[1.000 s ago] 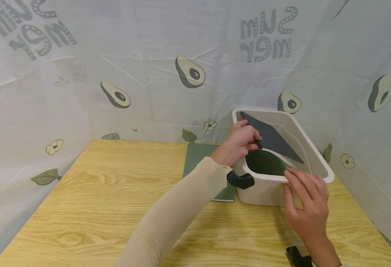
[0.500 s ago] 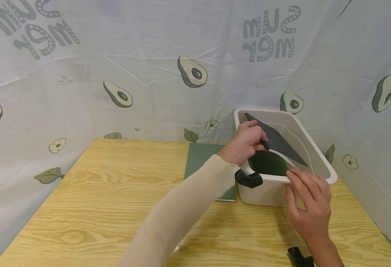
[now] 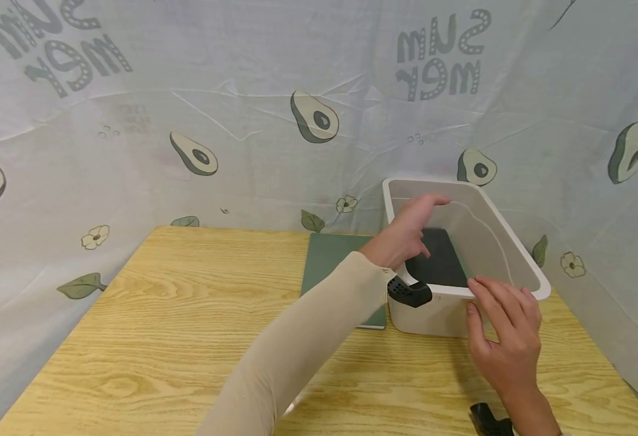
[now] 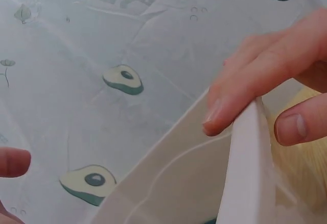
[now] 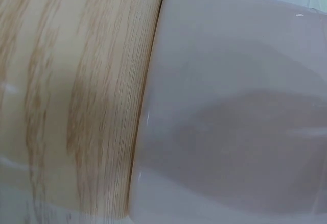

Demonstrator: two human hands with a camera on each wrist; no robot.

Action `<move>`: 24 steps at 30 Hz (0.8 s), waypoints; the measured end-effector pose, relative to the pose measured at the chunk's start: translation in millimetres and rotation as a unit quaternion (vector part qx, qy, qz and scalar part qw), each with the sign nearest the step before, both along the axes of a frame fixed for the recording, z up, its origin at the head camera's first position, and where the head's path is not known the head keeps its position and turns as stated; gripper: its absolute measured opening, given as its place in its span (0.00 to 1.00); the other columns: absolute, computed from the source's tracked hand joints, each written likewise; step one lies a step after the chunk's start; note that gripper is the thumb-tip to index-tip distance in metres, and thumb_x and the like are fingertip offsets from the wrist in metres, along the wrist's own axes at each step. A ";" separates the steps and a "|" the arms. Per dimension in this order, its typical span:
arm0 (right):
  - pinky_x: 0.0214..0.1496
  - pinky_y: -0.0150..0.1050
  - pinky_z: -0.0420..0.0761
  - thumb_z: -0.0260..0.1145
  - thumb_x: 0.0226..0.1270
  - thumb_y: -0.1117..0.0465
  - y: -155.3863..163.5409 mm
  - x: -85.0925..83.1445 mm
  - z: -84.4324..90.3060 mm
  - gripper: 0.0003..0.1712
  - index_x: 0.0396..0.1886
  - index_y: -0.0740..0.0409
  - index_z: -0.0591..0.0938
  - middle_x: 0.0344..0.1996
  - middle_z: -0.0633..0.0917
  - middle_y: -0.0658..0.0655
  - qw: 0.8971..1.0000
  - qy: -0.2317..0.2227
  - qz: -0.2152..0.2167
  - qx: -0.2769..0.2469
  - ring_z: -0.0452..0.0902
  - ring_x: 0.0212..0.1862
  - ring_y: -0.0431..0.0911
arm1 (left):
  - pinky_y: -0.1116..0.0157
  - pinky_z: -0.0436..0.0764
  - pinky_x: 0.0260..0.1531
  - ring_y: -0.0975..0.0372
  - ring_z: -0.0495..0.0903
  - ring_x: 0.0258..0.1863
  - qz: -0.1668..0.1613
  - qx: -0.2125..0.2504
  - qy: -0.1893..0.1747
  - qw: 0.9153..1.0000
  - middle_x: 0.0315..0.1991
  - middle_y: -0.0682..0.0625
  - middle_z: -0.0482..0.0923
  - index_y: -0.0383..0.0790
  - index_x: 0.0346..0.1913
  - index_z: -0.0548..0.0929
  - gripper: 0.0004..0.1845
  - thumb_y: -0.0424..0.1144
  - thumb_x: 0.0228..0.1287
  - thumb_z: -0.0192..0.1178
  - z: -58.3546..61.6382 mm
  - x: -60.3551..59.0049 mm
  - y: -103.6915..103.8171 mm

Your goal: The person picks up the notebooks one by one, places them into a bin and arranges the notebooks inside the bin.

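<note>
A pale plastic bin (image 3: 428, 312) stands at the right of the table. On its floor lies a flat dark grey book (image 3: 439, 260), with a green edge showing beside it. My left hand (image 3: 406, 233) hovers over the bin with thumb and fingers spread and nothing between them. In the left wrist view, bits of its fingers (image 4: 13, 163) show at the left edge. My right hand (image 3: 509, 333) holds the near rim, fingers hooked over it and thumb outside. The right wrist view shows only the bin's outer wall (image 5: 230, 106) and the table.
A green book (image 3: 324, 257) lies against the bin's left side, partly under my left arm. The wooden table (image 3: 188, 315) stretches left. A white curtain (image 3: 243, 121) printed with avocados hangs behind and at both sides.
My left hand has let go of the dark grey book, which dropped from a tilted position to the bin's floor. Its fingers have spread. My right hand stays on the rim.
</note>
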State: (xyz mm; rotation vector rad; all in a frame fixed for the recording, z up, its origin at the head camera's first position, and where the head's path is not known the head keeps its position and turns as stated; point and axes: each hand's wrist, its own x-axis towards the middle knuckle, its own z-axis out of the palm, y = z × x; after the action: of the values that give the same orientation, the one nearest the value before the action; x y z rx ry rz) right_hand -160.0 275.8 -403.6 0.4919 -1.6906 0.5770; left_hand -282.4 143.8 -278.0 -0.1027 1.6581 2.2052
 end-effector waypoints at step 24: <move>0.70 0.41 0.66 0.65 0.76 0.55 -4.1 -1.1 0.5 0.20 0.45 0.68 0.92 0.42 0.90 0.70 1.000 0.014 0.005 -0.013 0.78 0.46 0.67 | 0.55 0.66 0.79 0.57 0.67 0.79 -0.008 -0.099 0.112 0.989 0.80 0.56 0.68 0.53 0.80 0.70 0.36 0.49 0.70 0.65 12.0 13.5 -11.8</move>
State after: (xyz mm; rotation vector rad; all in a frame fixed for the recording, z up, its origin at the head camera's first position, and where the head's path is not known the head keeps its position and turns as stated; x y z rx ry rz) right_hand -161.2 271.6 -403.1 0.4891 -1.6521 0.5962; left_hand -268.9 132.0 -266.0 0.1089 1.9897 2.0990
